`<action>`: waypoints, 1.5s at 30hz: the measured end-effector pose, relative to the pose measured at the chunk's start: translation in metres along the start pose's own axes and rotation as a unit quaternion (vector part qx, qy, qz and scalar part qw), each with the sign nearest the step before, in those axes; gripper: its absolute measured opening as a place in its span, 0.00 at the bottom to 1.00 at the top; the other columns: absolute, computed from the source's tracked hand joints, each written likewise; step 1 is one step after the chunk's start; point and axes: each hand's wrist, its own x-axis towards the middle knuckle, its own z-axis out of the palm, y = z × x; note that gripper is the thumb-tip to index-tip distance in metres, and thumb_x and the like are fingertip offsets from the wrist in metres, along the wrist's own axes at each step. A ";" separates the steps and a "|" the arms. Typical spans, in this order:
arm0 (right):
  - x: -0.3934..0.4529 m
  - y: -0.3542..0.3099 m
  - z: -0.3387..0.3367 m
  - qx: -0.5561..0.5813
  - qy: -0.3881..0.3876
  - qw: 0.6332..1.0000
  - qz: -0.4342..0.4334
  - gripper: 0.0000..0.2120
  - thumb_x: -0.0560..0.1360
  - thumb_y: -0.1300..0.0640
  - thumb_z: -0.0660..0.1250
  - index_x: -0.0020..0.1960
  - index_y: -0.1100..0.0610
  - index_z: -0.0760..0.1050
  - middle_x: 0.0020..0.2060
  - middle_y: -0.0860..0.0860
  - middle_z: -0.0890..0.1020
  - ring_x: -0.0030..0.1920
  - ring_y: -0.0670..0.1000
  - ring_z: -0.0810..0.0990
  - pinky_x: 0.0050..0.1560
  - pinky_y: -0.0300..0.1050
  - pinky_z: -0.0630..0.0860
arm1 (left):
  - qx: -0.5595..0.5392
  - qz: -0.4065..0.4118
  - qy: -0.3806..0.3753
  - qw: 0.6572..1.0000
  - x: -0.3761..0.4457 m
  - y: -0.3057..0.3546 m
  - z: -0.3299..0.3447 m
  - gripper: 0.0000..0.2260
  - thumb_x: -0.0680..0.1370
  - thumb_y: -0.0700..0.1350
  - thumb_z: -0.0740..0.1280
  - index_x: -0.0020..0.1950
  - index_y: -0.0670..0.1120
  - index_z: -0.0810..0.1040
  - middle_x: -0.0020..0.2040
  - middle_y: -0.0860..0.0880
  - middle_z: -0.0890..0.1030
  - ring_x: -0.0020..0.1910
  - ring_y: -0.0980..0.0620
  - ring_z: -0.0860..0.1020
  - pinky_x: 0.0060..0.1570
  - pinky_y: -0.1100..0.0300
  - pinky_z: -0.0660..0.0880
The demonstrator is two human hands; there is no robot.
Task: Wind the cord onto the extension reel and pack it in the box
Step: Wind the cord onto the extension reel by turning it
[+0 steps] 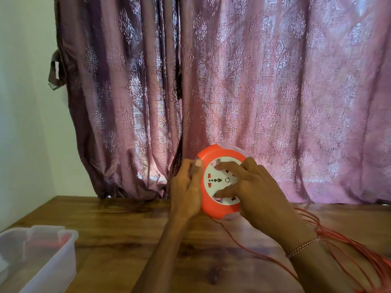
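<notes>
The round orange extension reel (211, 153) with a white socket face is held upright above the wooden table (118, 233), its face toward me. My left hand (186, 191) grips its left rim, thumb on the front edge. My right hand (254, 187) lies over the socket face, with fingers spread on the white disc. A thin orange cord (239, 242) runs from under the reel across the table to the lower right, where several loose loops (357, 248) trail off past my right forearm.
A translucent plastic box (40, 256) stands at the table's near left corner with something reddish inside. A mauve patterned curtain (232, 92) hangs right behind the reel. A white wall (25, 102) is on the left.
</notes>
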 end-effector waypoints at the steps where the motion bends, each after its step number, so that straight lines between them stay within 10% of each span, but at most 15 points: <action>1: -0.001 -0.001 0.000 -0.014 -0.012 1.000 0.012 0.24 0.60 0.63 0.68 0.48 0.39 0.85 0.65 0.51 0.78 0.52 0.61 0.76 0.43 0.54 0.76 | 0.000 -0.001 0.001 1.000 0.000 0.000 0.000 0.18 0.80 0.68 0.58 0.44 0.55 0.73 0.37 0.56 0.80 0.37 0.53 0.77 0.45 0.37 0.78; 17: 0.000 -0.010 0.004 -0.004 0.043 0.971 0.233 0.33 0.66 0.28 0.61 0.69 0.37 0.72 0.45 0.50 0.82 0.47 0.54 0.81 0.45 0.48 0.76 | -0.011 -0.019 -0.004 1.000 -0.003 0.005 0.004 0.16 0.77 0.70 0.58 0.43 0.60 0.74 0.38 0.58 0.82 0.38 0.56 0.79 0.48 0.41 0.80; 24: 0.000 -0.004 -0.004 0.050 0.065 0.987 0.139 0.14 0.72 0.53 0.74 0.58 0.49 0.83 0.50 0.52 0.82 0.51 0.57 0.77 0.45 0.54 0.79 | -0.018 -0.020 -0.002 1.000 -0.002 0.006 0.003 0.16 0.78 0.69 0.58 0.42 0.60 0.74 0.38 0.58 0.82 0.38 0.56 0.79 0.48 0.39 0.80; 28: 0.001 -0.001 -0.006 0.026 -0.011 0.998 0.053 0.24 0.61 0.68 0.75 0.48 0.42 0.85 0.62 0.52 0.79 0.55 0.60 0.75 0.47 0.56 0.78 | -0.024 -0.023 -0.007 0.999 -0.002 0.005 0.002 0.17 0.78 0.69 0.59 0.42 0.57 0.73 0.38 0.55 0.82 0.40 0.52 0.79 0.49 0.37 0.79; 36: -0.002 -0.006 -0.006 -0.025 -0.028 0.996 0.086 0.28 0.61 0.60 0.76 0.53 0.33 0.81 0.61 0.51 0.79 0.54 0.59 0.76 0.44 0.53 0.74 | -0.012 -0.018 -0.005 1.000 -0.003 0.007 0.003 0.17 0.78 0.69 0.59 0.44 0.57 0.75 0.41 0.55 0.84 0.43 0.50 0.83 0.49 0.38 0.80; 41: -0.003 -0.010 -0.003 -0.031 0.011 0.991 0.132 0.26 0.67 0.49 0.59 0.63 0.33 0.76 0.54 0.53 0.78 0.52 0.58 0.76 0.46 0.53 0.75 | -0.014 -0.017 -0.003 1.000 -0.002 0.009 0.003 0.15 0.78 0.68 0.58 0.42 0.60 0.74 0.37 0.59 0.82 0.37 0.57 0.78 0.47 0.41 0.80; 45: -0.004 -0.009 0.002 -0.041 0.032 0.985 0.166 0.30 0.65 0.41 0.68 0.67 0.34 0.72 0.45 0.53 0.78 0.46 0.58 0.76 0.45 0.52 0.74 | -0.024 -0.021 -0.006 0.999 -0.003 0.010 0.002 0.16 0.78 0.68 0.59 0.41 0.58 0.73 0.35 0.59 0.80 0.35 0.58 0.76 0.44 0.40 0.79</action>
